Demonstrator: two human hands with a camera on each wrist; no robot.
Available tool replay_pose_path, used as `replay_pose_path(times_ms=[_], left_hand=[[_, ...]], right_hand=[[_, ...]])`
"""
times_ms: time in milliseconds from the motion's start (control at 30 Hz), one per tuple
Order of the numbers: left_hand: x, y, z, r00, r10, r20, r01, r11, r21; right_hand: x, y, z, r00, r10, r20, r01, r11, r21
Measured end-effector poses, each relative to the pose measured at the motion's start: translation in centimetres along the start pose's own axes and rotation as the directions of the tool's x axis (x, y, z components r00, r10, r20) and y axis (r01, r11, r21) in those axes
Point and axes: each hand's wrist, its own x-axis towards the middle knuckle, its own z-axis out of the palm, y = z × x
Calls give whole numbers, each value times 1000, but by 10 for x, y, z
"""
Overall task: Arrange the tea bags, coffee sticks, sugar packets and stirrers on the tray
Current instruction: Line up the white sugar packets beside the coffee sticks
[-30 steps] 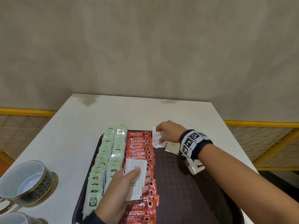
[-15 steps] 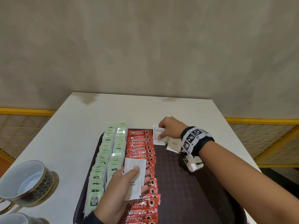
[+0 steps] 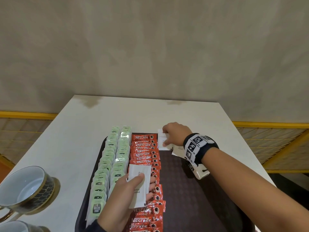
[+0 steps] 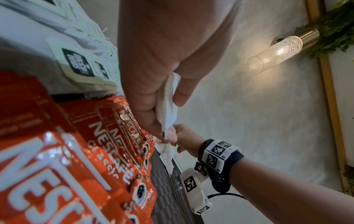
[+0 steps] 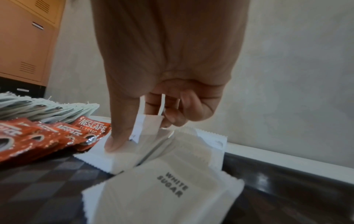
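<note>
A dark tray [image 3: 192, 198] holds two rows of green tea bags [image 3: 115, 156] and a column of red coffee sticks [image 3: 143, 153]. My left hand [image 3: 143, 181] hovers over the coffee sticks and pinches a small stack of white sugar packets [image 3: 139, 169] between thumb and fingers, which the left wrist view shows edge-on [image 4: 168, 91]. At the tray's far end my right hand [image 3: 165, 138] pinches a sugar packet [image 5: 149, 125] that stands upright. Its thumb presses a flat packet [image 5: 107, 159]. Another packet marked white sugar [image 5: 172, 186] lies just nearer. No stirrers are in view.
Two dark, gold-rimmed cups [image 3: 25, 188] stand at the table's near left, off the tray. The white table [image 3: 150, 113] runs back to a grey wall. The tray's right half shows bare patterned surface. Yellow railings flank the table.
My right hand has shifted only slightly on the sugar packets at the tray's far end. The left hand and its stack have stayed in place.
</note>
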Motion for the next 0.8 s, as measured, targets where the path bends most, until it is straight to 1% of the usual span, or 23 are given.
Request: replay_pose_path(times_ms=[67,100,200,300,400,467,600,667,733,800], left_hand=[[0,0,1,1000,-6,3,6,1000,-1],[-1,0,1,1000,-7,5,7,1000,-2],[1,-1,1,1000,-14,10,14,1000,-6],[1,0,3,1000,-11,10,11,1000,-4],[1,2,10,1000,7,22,-7,1000,3],[1,3,16,999,12,35,-12,1000,-5],[1,5,22,998,-13,54,16,998,-54],[2,3,22,999,-22,42,24,998,-57],[2,2,21,999,-25,24,26,998,-53],[-1,5,22,999,-33,13,34,998,-45]], right_hand=[[-2,3,-3,999,8,-33,-7,1000,28],[-5,7,-7,998,25,-59,-21,997,70],[-17,28,-23,983,147,-109,-121,970,213],[-32,51,-27,959,280,-45,-263,937,229],[-46,54,-15,940,335,61,-339,904,259],[-50,50,-5,932,344,111,-361,870,335],[-43,46,5,919,379,106,-387,816,430],[-41,46,7,912,394,115,-399,786,472],[-40,46,8,915,389,109,-392,786,479],[-39,47,11,922,379,81,-373,808,456]])
